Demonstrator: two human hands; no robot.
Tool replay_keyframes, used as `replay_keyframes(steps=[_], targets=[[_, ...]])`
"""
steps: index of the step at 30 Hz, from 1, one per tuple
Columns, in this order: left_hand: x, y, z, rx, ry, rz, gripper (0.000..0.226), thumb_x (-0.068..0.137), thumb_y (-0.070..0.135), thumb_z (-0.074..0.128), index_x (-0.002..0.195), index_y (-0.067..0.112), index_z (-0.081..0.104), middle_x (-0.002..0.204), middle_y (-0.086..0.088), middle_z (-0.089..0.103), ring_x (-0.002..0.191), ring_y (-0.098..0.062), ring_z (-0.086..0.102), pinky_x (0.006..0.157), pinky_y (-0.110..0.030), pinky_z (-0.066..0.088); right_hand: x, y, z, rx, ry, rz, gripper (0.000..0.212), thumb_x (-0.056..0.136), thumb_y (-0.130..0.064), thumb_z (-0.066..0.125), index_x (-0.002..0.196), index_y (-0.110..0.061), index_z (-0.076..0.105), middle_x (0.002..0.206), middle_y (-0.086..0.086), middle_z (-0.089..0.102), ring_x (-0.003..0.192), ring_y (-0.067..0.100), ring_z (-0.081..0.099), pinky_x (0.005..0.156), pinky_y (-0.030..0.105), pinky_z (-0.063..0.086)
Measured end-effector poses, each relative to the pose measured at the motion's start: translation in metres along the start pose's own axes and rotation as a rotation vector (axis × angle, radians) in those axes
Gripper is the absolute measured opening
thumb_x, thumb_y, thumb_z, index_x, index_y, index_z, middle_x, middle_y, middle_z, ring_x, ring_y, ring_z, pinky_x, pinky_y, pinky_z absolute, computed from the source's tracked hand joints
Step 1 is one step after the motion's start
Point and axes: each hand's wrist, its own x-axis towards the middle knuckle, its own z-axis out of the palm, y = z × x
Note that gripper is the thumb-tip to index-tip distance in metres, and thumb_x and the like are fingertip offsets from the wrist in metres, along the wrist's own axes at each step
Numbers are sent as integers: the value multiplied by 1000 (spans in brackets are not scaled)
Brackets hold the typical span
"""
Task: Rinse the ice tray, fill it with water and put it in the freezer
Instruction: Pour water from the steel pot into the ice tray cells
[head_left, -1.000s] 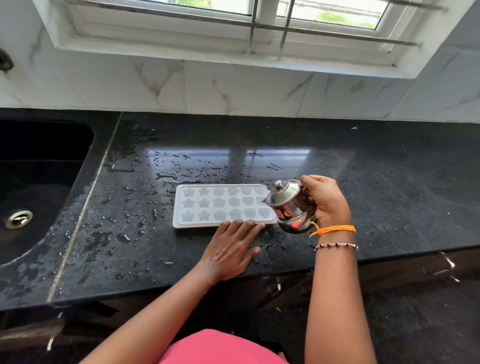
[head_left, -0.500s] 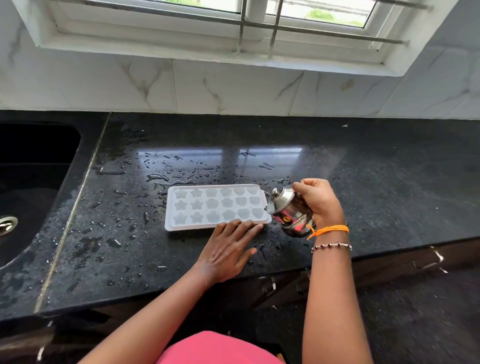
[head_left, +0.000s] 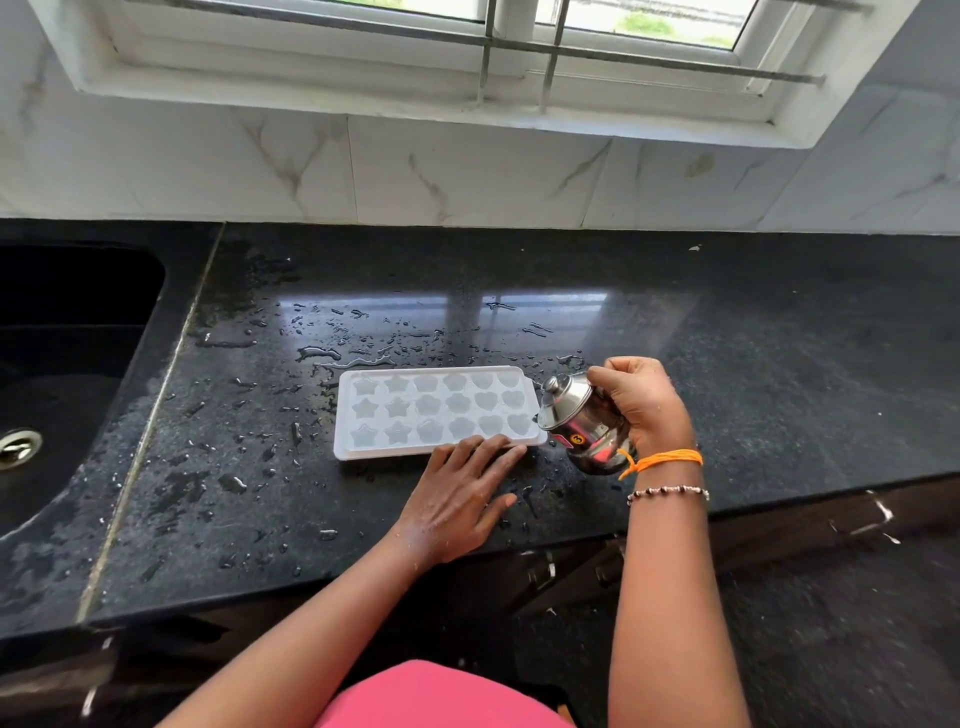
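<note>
A white ice tray (head_left: 436, 410) with star and heart cells lies flat on the wet black counter (head_left: 753, 374). My left hand (head_left: 460, 499) rests palm down on the counter, its spread fingertips touching the tray's near edge. My right hand (head_left: 641, 402) grips a small lidded steel pot (head_left: 582, 421), tilted to the left so its lid end hangs at the tray's right end. No stream of water is visible from the pot.
A black sink (head_left: 57, 374) with a metal drain (head_left: 18, 449) lies at the left. Water drops cover the counter around the tray. Marble wall tiles and a barred window (head_left: 519, 47) stand behind. Dark drawers run below the counter's front edge.
The view has shifted slightly. Both hands, the tray and the tilted pot keep almost the same places relative to each other.
</note>
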Motion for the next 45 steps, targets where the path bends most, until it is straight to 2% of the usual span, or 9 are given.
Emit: replay_keyframes(steps=[12,16,20,26,30,37,40,43,45], targets=[[0,-1,2,-3,-12,-8,54,89,48,38,136,22,47,134,2,51,116,-18,40,90,-32,27,-1,0,-2,-13,13,-9,44,81,0,58,45,-16,38,35,-11,37,36,3,36,39,17,34],[0,-1,2,-2,-6,-10,53,89,47,38,135,22,48,134,3,51,115,-18,40,90,-32,27,0,1,-2,-18,17,-21,44,80,0,58,45,-17,38,44,-3,36,40,6,36,42,20,33],[0,-1,3,-5,-15,-13,53,88,47,39,135,23,47,135,3,50,116,-18,40,90,-32,27,-1,1,-1,19,19,-20,46,78,2,58,43,-18,36,36,-10,32,35,4,32,40,19,30],[0,-1,4,2,-13,-11,53,88,47,40,134,22,47,135,3,49,116,-18,40,91,-33,27,-4,-1,0,22,9,-9,45,79,2,57,44,-17,36,35,-10,33,34,3,33,37,15,31],[0,-1,4,2,-20,-14,53,89,48,39,134,22,47,136,3,49,117,-19,39,91,-33,27,-4,-2,-1,12,18,-3,43,80,1,58,45,-16,37,44,-3,35,38,6,35,40,17,33],[0,-2,4,3,-23,-20,52,89,48,38,134,23,47,136,4,49,117,-18,39,91,-32,26,-2,-1,-4,76,27,7,39,80,-1,54,48,-15,36,44,-3,32,37,6,30,40,18,29],[0,-1,4,2,-15,-19,52,89,47,39,134,23,48,135,4,49,117,-18,39,91,-32,26,1,0,-6,130,55,19,34,79,-1,52,49,-13,41,37,-6,36,34,6,33,40,15,31],[0,-1,4,-6,-11,-19,52,89,47,39,134,23,47,136,4,50,116,-18,40,91,-32,27,2,2,-7,214,84,16,23,78,-2,53,57,-8,52,48,4,44,44,12,41,47,19,37],[-1,-1,4,-13,-10,-19,52,90,47,38,136,23,46,137,5,49,117,-17,40,91,-31,27,1,1,-7,298,87,5,21,79,0,52,60,-5,57,45,2,51,43,10,46,46,17,41]])
